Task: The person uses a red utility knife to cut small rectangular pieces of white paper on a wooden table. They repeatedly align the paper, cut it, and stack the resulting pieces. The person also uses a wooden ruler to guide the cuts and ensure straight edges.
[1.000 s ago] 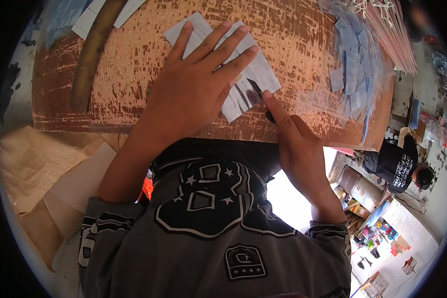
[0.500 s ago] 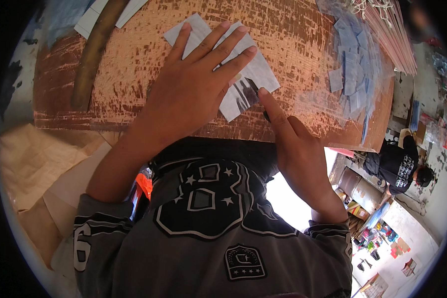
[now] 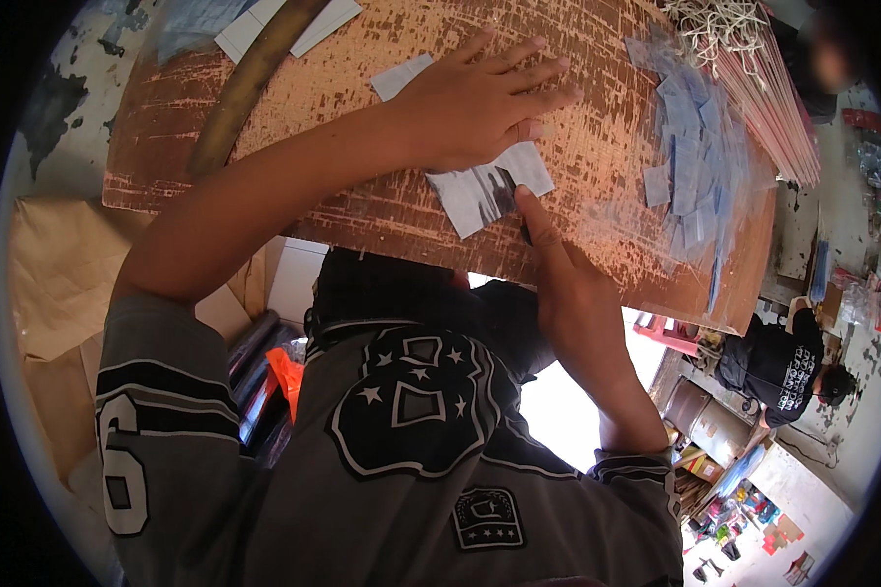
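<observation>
My left hand point(image 3: 470, 103) lies across pale grey-white sheet pieces point(image 3: 453, 203) on the worn wooden table, its fingers spread and pointing right. The palm hides much of the sheets; a corner shows beyond the wrist, and another part lies below the hand. My right hand point(image 3: 563, 264) is closed around a knife point(image 3: 505, 188), the index finger stretched along its back. The knife's dark, shiny blade rests over the lower sheet, close to my left thumb. Most of its handle is hidden inside my right fist.
A heap of translucent bluish strips point(image 3: 690, 157) covers the table's right side. Behind it are pinkish sticks point(image 3: 778, 108) with white strings point(image 3: 719, 34). A long brown bar point(image 3: 250, 93) lies at left over white tiles point(image 3: 328, 24). Another person point(image 3: 778, 367) in black is at right.
My left hand has shifted right and turned so its fingers point right, with the forearm now slanting across the table. My right hand keeps the knife at nearly the same spot on the sheet.
</observation>
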A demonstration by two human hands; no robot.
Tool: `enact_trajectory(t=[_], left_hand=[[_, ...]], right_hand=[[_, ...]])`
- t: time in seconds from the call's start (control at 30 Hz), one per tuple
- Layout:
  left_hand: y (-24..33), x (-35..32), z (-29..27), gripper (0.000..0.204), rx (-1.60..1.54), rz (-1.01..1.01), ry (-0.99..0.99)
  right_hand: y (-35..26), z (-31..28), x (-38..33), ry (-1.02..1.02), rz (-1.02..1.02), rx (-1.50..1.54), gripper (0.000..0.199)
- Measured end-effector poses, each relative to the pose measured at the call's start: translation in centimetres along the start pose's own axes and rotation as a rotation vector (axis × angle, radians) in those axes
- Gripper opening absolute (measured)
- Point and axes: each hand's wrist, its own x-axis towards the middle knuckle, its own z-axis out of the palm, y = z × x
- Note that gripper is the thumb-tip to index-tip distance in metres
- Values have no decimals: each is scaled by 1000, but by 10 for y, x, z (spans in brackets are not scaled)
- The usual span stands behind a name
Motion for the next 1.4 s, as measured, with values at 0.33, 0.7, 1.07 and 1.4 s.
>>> enact_trajectory(t=[0.33,0.7,1.07,1.4], left_hand=[[-1,0,0,55,61,-8,-24],[2,-1,-3,57,61,-45,-37],[4,0,-5,57,66,-49,-29],[4,0,-4,55,30,-57,-46]], right_hand=[[0,1,-3,-21,17,53,81],[3,3,-8,-21,9,68,86],[8,2,-22,-28,-18,-8,92],[6,0,-29,-89,24,-36,93]])
